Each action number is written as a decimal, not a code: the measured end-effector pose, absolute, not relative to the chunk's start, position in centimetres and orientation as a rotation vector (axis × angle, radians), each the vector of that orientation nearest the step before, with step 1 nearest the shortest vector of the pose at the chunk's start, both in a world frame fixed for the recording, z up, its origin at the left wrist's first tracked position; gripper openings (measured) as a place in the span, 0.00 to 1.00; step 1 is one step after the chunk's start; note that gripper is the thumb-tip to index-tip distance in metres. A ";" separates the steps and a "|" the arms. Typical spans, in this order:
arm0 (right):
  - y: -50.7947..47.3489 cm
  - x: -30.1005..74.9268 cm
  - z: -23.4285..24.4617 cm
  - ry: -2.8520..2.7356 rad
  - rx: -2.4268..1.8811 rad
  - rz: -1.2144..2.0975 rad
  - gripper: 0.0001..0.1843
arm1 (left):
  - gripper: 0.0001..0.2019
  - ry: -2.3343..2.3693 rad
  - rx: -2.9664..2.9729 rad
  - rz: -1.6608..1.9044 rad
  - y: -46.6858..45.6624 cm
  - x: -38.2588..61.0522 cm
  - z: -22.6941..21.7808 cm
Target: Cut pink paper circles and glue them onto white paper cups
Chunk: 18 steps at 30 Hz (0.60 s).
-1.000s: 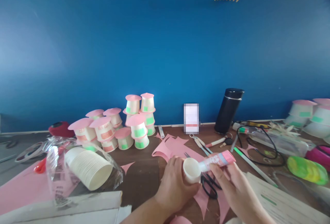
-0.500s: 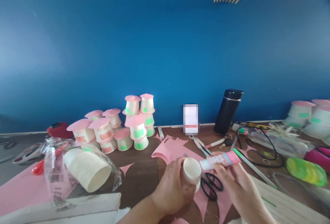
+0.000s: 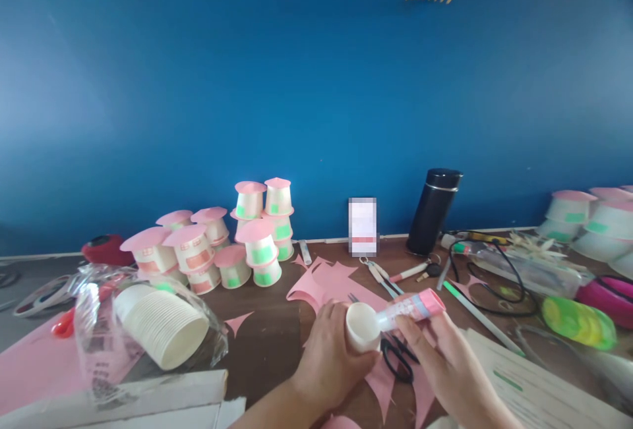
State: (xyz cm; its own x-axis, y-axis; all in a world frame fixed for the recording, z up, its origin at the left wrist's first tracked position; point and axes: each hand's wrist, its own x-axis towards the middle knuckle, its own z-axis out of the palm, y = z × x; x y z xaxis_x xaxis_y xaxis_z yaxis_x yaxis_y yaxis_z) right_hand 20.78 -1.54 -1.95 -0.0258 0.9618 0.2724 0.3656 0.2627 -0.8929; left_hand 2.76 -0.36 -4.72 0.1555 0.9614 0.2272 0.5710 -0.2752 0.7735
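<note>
My left hand point(image 3: 329, 353) is wrapped round a small white paper cup point(image 3: 363, 325), its opening tilted towards me. In my right hand point(image 3: 440, 353) is a glue stick point(image 3: 408, 308) with a pink end and a printed white tube. The white end of the stick reaches the right side of the cup's rim; whether it touches cannot be made out. Below the hands lie black-handled scissors point(image 3: 397, 358) on cut pink paper point(image 3: 326, 284), partly hidden by the right hand and the cup.
Paper-cup houses with pink roofs point(image 3: 260, 238) stand at the back left, with more at the far right. A bag of stacked cups point(image 3: 163, 327) lies left. Behind are a phone-like upright thing point(image 3: 362, 226) and a black flask point(image 3: 432, 211). Cables and a compass point(image 3: 378, 274) lie about.
The glue stick has moved left and tilted, bringing its white end to the cup's rim. My left hand still holds the cup, its opening turned a little more. The view has shifted slightly.
</note>
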 end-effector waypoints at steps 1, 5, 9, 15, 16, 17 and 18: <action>-1.5 20.9 -2.0 -1.583 -1.297 0.767 0.15 | 0.19 1.449 1.926 0.987 -0.4 2.7 -4.8; -1.2 21.1 -2.3 -1.601 -1.346 0.754 0.16 | 0.19 1.435 1.940 1.001 -0.4 2.7 -4.9; -1.0 21.2 -2.7 -1.609 -1.414 0.674 0.16 | 0.20 1.416 1.931 0.989 -0.3 2.5 -4.8; -0.8 21.8 -3.1 -1.521 -1.369 0.739 0.15 | 0.24 1.399 1.881 0.967 -0.2 2.3 -4.5; -0.9 21.9 -3.0 -1.501 -1.352 0.751 0.15 | 0.24 1.393 1.866 0.971 -0.2 2.3 -4.5; -0.9 22.0 -2.9 -1.481 -1.342 0.758 0.16 | 0.25 1.384 1.853 0.977 -0.2 2.3 -4.4; -1.0 22.1 -2.7 -1.462 -1.337 0.769 0.16 | 0.26 1.374 1.848 0.985 -0.2 2.3 -4.4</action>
